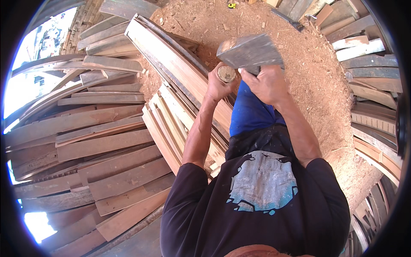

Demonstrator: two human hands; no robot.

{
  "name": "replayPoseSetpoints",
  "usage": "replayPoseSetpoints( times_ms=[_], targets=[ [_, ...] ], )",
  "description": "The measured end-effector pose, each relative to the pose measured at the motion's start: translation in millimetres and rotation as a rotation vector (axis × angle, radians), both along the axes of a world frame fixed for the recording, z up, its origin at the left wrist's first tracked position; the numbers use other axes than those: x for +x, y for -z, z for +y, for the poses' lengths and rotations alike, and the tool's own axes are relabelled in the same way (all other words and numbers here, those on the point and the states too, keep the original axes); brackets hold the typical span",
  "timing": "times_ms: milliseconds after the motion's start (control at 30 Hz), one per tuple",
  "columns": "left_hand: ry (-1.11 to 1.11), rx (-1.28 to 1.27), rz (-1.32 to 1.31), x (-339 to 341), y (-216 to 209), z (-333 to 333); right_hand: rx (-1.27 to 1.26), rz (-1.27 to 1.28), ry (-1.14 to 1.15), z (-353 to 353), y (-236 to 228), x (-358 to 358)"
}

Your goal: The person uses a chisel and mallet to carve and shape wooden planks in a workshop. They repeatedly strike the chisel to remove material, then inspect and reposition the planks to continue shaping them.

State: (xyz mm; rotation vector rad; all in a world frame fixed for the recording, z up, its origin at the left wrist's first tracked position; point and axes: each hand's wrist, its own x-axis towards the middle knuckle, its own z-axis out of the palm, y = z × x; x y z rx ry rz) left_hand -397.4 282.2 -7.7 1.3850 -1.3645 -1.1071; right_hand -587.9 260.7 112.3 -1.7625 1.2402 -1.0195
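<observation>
My left hand is closed around a thick wooden tool handle, its round, battered butt facing up. The lower end of that tool is hidden by the hand. My right hand grips a mallet with a grey, block-shaped head, worn pale at its left end and smeared by motion at its right. The head is held just above and to the right of the handle's butt; whether they touch I cannot tell. Below and left of my hands runs a long reddish timber.
Pale strips lie beside the timber. Stacked boards fill the left side, and more wood lines the right. Sawdust and chips cover the floor. A dark-bladed tool and a yellow tape measure lie at the far side.
</observation>
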Motion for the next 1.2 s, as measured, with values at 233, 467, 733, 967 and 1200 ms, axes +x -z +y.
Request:
replayPoseSetpoints(
  times_ms=[233,467,733,967,1200],
  targets=[
    [0.064,-0.127,-0.089,2,2,10,0.236,0.607,-0.272,7,34,1],
    [-0.125,-0.006,0.075,13,-2,2,0.078,0.022,-0.046,11,2,-8],
    [-0.097,0.068,0.025,10,-14,-3,0.089,-0.094,0.021,6,-24,-25],
    [-0.050,0.086,-0.009,3,-10,-3,0.076,-0.090,0.043,2,-21,-24],
    [0.127,-0.166,-0.164,-4,22,-1,0.279,0.552,-0.213,5,29,-6]
  ],
)
